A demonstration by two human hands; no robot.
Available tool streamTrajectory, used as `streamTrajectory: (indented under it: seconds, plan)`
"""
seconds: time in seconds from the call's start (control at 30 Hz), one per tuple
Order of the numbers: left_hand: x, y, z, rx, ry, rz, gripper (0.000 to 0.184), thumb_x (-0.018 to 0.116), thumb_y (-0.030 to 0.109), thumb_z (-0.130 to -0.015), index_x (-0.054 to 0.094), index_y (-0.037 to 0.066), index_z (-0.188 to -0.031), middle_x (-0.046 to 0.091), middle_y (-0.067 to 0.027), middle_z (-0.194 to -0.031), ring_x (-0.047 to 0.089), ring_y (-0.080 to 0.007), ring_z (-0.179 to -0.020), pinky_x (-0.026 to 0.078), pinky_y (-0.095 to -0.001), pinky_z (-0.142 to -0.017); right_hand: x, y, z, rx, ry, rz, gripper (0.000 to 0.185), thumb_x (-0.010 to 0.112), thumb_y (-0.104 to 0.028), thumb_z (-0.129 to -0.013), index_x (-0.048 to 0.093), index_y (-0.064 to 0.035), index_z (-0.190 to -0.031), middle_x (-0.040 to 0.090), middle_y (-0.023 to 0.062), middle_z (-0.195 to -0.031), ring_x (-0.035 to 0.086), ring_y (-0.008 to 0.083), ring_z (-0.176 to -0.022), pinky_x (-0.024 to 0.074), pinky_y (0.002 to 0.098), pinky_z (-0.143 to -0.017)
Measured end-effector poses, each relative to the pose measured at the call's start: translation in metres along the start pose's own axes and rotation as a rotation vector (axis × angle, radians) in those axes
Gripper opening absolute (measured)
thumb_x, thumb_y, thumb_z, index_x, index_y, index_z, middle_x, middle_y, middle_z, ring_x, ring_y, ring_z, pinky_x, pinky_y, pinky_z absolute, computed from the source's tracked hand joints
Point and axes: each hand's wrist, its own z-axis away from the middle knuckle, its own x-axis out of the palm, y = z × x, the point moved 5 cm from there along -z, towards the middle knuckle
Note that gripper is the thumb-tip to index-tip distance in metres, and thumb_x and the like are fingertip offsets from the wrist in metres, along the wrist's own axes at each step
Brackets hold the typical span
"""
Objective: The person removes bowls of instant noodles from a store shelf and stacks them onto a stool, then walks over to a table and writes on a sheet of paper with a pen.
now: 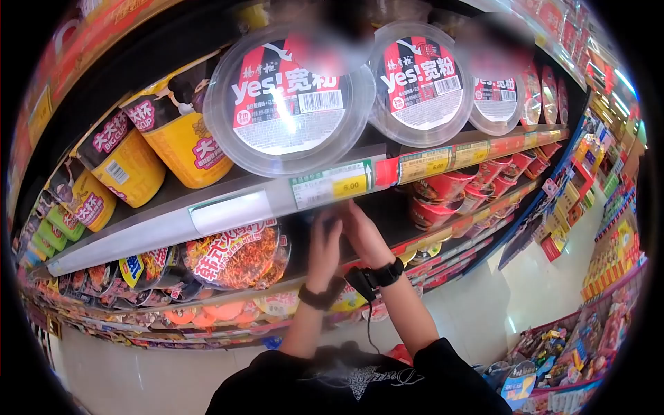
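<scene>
Both hands reach into the dark gap on the lower shelf, just under the upper shelf's price strip (277, 190). My left hand (326, 243) is slightly blurred, its fingers pointing forward. Close beside it, my right hand (366, 237) has its fingers stretched out, with the tips partly hidden by the shelf edge. Nothing can be made out in either hand. Left of the hands stands a large noodle bowl (235, 256) with a picture of noodles on its lid. Stacked red noodle bowls (439, 197) are to the right. A dark band is on each wrist.
Above the hands, clear-lidded tubs (287, 104) stand on the upper shelf, beside yellow noodle cups (183, 131). Lower shelves hold more packages. A tiled floor (477, 304) lies to the right, with a bin of small packets (553, 353) at the lower right.
</scene>
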Motion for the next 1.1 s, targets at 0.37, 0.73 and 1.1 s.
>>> streamTrajectory:
  seconds: [0.37,0.73,1.1]
  plan:
    - [0.016,0.020,-0.004,-0.081,-0.093,0.194,0.059,0.045,0.027,-0.095,0.023,0.001,-0.143,0.027,-0.0134,-0.147,0.025,-0.0213,-0.135,0.018,-0.0312,-0.110,-0.011,-0.004,-0.011,0.022,-0.028,-0.041,0.055,0.034,-0.044,-0.098,0.039,-0.0018,-0.133,0.046,0.0119,-0.133,0.043,0.0232,-0.121,0.0334,0.0368,-0.102]
    - [0.086,0.048,0.052,-0.041,-0.339,0.248,0.060,0.046,0.018,-0.093,0.019,0.002,-0.144,0.023,-0.0123,-0.149,0.026,-0.0225,-0.135,0.020,-0.0337,-0.110,-0.023,-0.094,0.160,-0.414,0.408,0.515,0.061,0.026,-0.047,-0.098,0.035,-0.0006,-0.138,0.038,0.0143,-0.141,0.037,0.0267,-0.130,0.0288,0.0384,-0.104]
    - [0.213,0.121,0.180,-0.144,-0.822,0.487,0.062,0.042,0.026,-0.094,0.017,0.000,-0.144,0.018,-0.0150,-0.150,0.016,-0.0245,-0.140,0.012,-0.0368,-0.113,-0.026,-0.146,0.378,-0.620,0.858,0.653,0.052,0.035,-0.031,-0.099,0.031,0.0014,-0.139,0.034,0.0117,-0.144,0.029,0.0225,-0.134,0.0210,0.0347,-0.109]
